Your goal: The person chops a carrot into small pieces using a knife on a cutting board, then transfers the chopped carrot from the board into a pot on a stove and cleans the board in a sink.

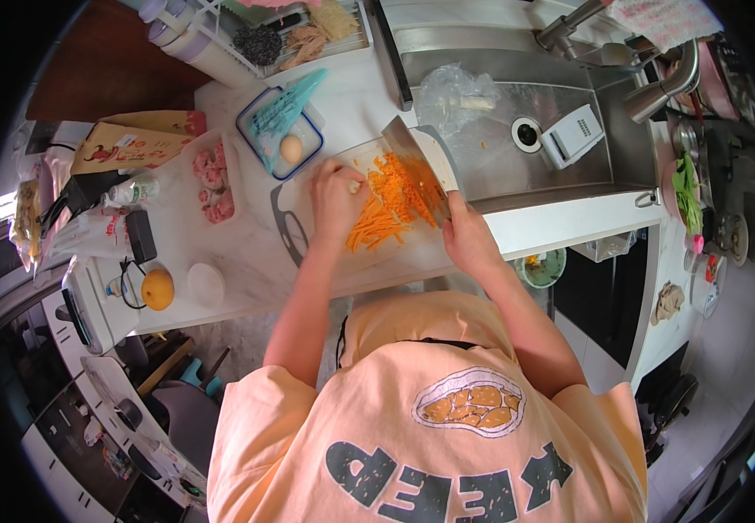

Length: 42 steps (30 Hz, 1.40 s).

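Note:
A cutting board (325,245) with grey ends lies on the marble-look counter before me. On it are orange carrot strips (377,225) at the near side and a heap of finely diced carrot (394,180) beyond them. My right hand (472,238) grips the handle of a broad cleaver (417,167). The blade is tilted over the right side of the diced heap, and bits of carrot cling to it. My left hand (338,202) is curled at the left edge of the carrot. A small pale spot shows at its fingertips; I cannot tell whether it is a held piece.
Right of the board is a steel sink (495,176) holding a clear plastic bag (456,95) and a white grater (572,137). To the left stand a tray of raw meat (214,176), a blue-rimmed container (312,153) with an egg (291,149), and a yellow fruit (157,289).

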{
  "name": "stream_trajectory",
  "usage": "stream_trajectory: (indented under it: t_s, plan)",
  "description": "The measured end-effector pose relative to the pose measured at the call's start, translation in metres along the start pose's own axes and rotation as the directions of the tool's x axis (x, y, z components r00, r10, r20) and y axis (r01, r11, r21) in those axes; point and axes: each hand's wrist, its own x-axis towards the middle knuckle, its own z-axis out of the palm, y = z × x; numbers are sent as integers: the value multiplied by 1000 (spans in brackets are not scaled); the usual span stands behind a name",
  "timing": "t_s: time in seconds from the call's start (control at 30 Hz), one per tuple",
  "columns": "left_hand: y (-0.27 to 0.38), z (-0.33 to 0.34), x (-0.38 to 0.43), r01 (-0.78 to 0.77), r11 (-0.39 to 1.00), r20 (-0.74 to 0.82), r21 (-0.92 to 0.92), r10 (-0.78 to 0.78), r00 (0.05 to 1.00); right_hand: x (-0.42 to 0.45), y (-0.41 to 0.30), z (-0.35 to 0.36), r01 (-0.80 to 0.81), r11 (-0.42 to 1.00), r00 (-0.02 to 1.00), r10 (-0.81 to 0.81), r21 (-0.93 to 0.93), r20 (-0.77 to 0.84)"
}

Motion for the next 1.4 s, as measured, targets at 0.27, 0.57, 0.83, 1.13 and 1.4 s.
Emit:
stream_trajectory:
  t_s: [0.27,0.57,0.83,1.13,1.4]
  plan:
    - [-38,16,-14,94,995,217,23,-96,971,-9,1,21,-36,997,994,42,-64,98]
    - [13,37,3,-346,914,292,213,278,915,-12,-3,6,-100,992,995,102,-71,22]
    - [23,49,9,-434,826,411,361,276,869,-13,0,4,-64,997,997,63,-33,-32]
    - [-4,-12,16,-197,957,236,213,146,961,-18,6,11,-89,996,996,89,-12,8]
    - [-34,6,-4,17,995,332,98,-49,942,-22,1,17,-75,997,996,75,-19,42]
